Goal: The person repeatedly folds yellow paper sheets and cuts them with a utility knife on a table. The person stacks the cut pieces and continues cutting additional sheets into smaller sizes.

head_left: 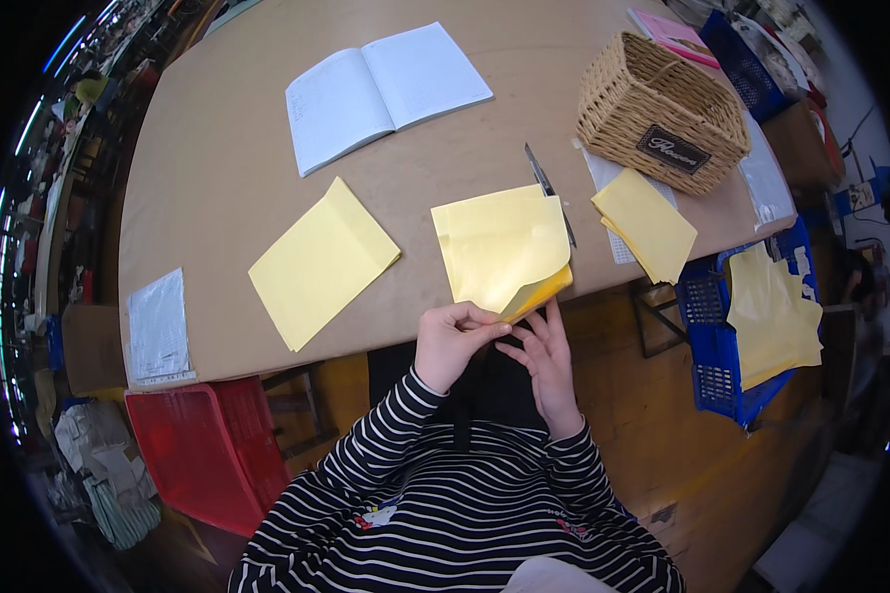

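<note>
A stack of yellow sheets [494,242], paper or thin cloth I cannot tell, lies at the table's front edge with its lower right corner curled up. My left hand [452,341] pinches the near edge between thumb and fingertips. Just right of it, my right hand [547,368] has its fingers stretched out and apart, the tips against the lifted corner's underside. A slim dark metal tool with a pointed end [537,170] lies along the stack's right side, partly covered. Another yellow stack [324,262] rests to the left, and a smaller folded yellow piece [648,222] to the right.
An open notebook [386,94] lies far on the brown-covered table [218,128]. At the far right stands a wicker basket [613,109]. A blue crate [712,381] with yellow sheets over it is below the right edge; a red bin [203,450] is at lower left.
</note>
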Demonstrator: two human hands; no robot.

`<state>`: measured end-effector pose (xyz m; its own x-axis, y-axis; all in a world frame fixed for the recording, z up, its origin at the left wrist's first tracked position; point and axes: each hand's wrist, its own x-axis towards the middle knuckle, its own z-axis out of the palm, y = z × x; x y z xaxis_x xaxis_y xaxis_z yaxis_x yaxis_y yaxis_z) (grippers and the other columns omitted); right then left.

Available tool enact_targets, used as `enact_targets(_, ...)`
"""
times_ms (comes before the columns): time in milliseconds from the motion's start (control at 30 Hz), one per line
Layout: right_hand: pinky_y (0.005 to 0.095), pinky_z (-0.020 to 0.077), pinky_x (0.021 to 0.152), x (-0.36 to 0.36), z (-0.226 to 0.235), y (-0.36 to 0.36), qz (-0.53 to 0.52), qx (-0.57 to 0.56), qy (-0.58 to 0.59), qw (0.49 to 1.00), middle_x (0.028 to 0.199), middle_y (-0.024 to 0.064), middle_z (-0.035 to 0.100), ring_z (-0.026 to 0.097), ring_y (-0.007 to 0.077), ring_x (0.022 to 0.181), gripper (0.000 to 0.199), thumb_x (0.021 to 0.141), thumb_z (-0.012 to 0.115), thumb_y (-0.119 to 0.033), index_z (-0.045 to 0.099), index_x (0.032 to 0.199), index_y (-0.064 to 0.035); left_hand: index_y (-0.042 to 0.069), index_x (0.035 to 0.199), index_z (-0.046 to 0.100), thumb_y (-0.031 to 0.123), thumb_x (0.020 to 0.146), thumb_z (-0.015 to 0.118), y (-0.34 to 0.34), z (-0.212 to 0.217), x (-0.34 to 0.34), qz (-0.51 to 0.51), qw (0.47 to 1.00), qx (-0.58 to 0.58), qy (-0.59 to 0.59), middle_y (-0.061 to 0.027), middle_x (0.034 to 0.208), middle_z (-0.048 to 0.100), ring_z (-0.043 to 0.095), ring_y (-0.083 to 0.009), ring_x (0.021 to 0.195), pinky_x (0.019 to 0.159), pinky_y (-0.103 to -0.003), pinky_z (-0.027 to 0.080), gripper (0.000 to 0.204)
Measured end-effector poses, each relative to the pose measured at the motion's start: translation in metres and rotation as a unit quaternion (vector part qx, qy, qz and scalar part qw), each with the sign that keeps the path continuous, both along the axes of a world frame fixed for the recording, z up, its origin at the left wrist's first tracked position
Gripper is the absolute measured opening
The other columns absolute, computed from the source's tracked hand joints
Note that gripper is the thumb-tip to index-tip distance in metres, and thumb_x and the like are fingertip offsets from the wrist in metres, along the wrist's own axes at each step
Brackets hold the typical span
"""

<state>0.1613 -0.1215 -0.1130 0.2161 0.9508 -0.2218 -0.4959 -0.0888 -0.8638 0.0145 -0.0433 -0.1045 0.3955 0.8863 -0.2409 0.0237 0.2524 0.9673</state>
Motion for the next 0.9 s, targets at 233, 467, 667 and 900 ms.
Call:
enact_targets(233, 0.0317, 0.0493, 0.097, -0.010, -0.016, 0.001, -0.104, -0.053, 0.042, 0.992, 0.131, 0.0129, 0.058, 0.059, 0.0181, 0.117, 0.039, 0.102, 0.052, -0.007, 0.045, 0.138, 0.0036, 0.002, 0.109, 0.063, 0.008, 0.094, 0.067, 0.015, 0.008, -0.012, 0.133, 0.963, -0.157, -0.174, -0.0045, 0.092, 0.069, 0.066, -0.0101, 0.084, 0.077, -0.025, 0.055, 0.017)
enact_targets(467, 0.0300, 0.0518, 0.089, 0.021, -0.022, -0.004, -0.155, -0.114, 0.026, 0.981, 0.121, 0.0113, 0.065, 0.065, 0.0167, 0.105, 0.031, 0.100, 0.054, -0.007, 0.053, 0.128, 0.0050, -0.003, 0.118, 0.056, 0.002, 0.095, 0.063, 0.072, -0.018, -0.175, 0.408, 0.902, 0.139, -0.039, -0.0106, 0.102, 0.071, 0.067, -0.0132, 0.090, 0.080, -0.025, 0.053, 0.025)
enact_targets(667, 0.0289, 0.0507, 0.088, 0.030, -0.019, -0.006, -0.151, -0.107, 0.004, 0.983, 0.118, 0.0106, 0.066, 0.064, 0.0148, 0.102, 0.029, 0.098, 0.057, -0.007, 0.056, 0.124, 0.0055, -0.007, 0.133, 0.050, 0.005, 0.091, 0.068, 0.075, -0.046, -0.256, 0.364, 0.846, 0.235, 0.312, -0.0150, 0.120, 0.065, 0.063, -0.0200, 0.107, 0.092, -0.031, 0.051, 0.048)
enact_targets(900, 0.0274, 0.0485, 0.091, 0.011, -0.008, 0.004, -0.167, -0.084, -0.031, 0.982, 0.118, 0.0100, 0.067, 0.063, 0.0148, 0.104, 0.029, 0.093, 0.065, 0.000, 0.060, 0.121, 0.0055, 0.002, 0.140, 0.050, 0.015, 0.086, 0.073, -0.002, 0.023, -0.069, -0.064, 0.929, 0.285, 0.226, -0.0219, 0.141, 0.051, 0.053, -0.0342, 0.126, 0.106, -0.041, 0.042, 0.060)
